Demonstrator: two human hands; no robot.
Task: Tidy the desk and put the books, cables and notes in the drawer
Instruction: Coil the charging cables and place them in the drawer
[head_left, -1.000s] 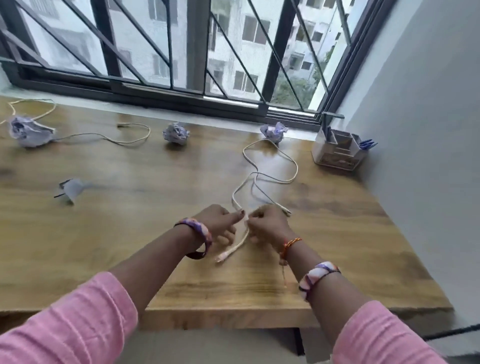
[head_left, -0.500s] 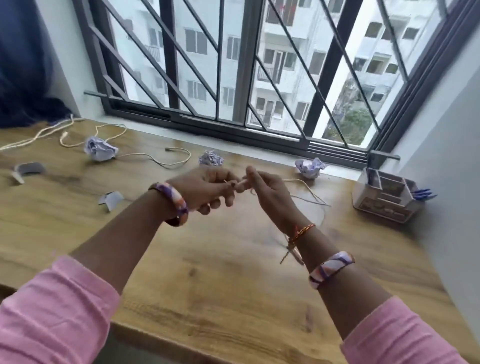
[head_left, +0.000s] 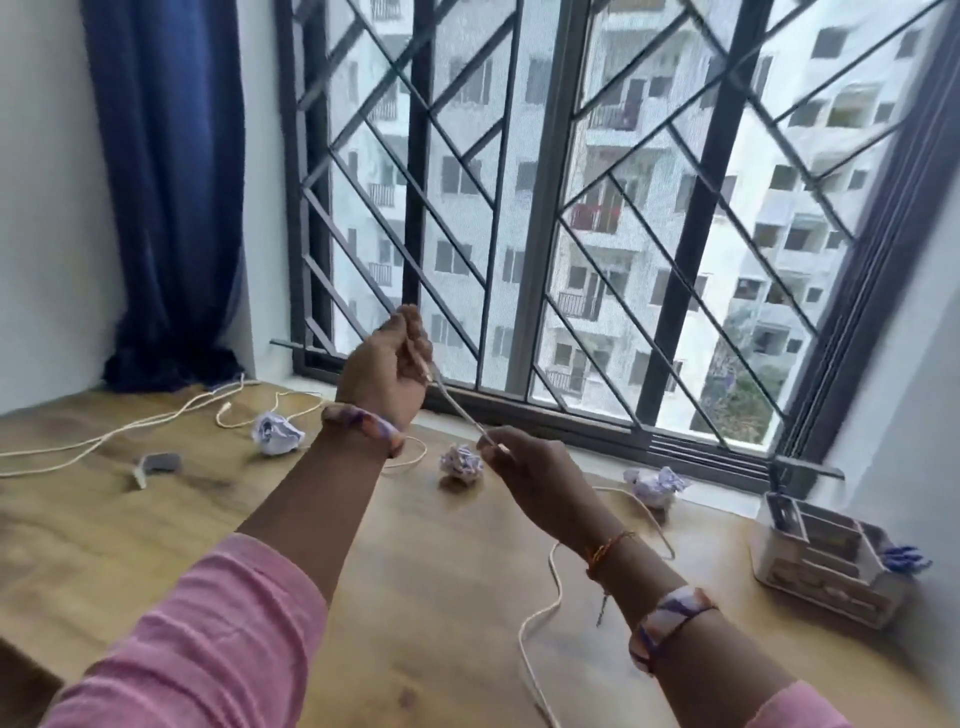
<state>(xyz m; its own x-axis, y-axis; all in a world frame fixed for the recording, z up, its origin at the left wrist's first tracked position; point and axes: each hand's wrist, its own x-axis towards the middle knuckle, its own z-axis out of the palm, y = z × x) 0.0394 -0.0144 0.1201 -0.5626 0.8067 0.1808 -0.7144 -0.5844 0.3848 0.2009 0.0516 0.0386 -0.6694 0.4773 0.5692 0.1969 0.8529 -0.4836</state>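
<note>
My left hand (head_left: 387, 366) and right hand (head_left: 524, 470), each grip pinching thin white cable (head_left: 457, 410), have lifted it off wooden surface (head_left: 156, 530); coiling begins.

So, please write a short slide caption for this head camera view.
Both hands, left hand and right hand, hold a white cable taut above the wooden desk, crumpled paper balls behind.
</note>
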